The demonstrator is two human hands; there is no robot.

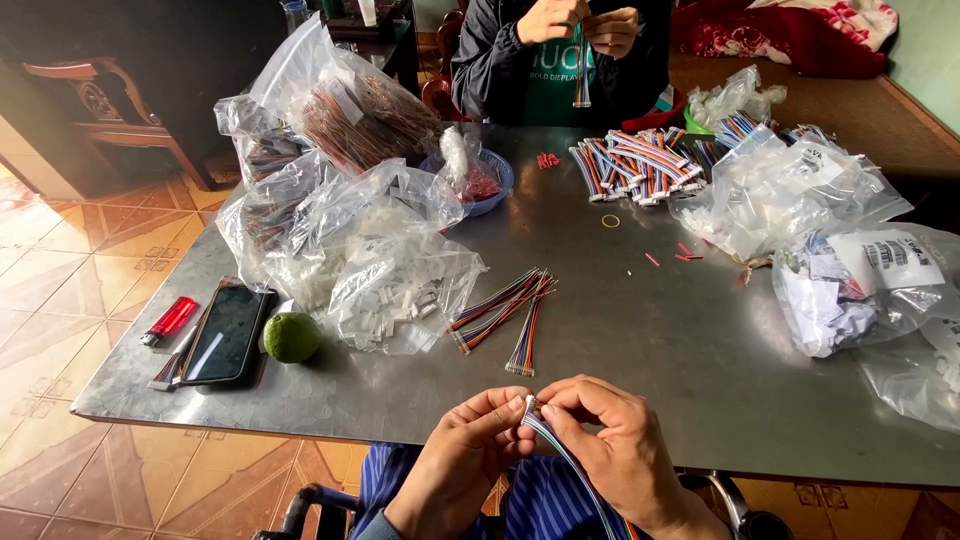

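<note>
- Pinched together at the near table edge: left hand (455, 460) and right hand (605, 440), fingertips (540, 408) meeting on the top end of a multicoloured ribbon cable (570, 462); a small pale connector just showing at the pinch, too small to tell more.
- Clamped at its upper end only; cable trailing from the grip toward five o'clock, under the right palm and down over blue striped cloth (530, 500).
- At twelve o'clock from the grip, near: a loose fan of coloured wire bundles (505, 310) lying flat on the grey metal table (640, 330), apart from both hands.
- At ten o'clock: clear bags of white connectors (390, 290); further left a green lime (291, 337), touching or just beside a black phone (224, 333); red lighter (170, 320) beyond that.
- At one o'clock, well apart: a yellow rubber band (610, 221), scattered red bits (685, 255), then a heap of finished ribbon cables (640, 165).
- At two to three o'clock: clear bags with white labels (860, 285).
- At twelve o'clock, far edge: blue bowl (490, 185), half hidden by bags; behind the table another person's hands (580, 25), closed on a hanging ribbon cable of their own (581, 75).
</note>
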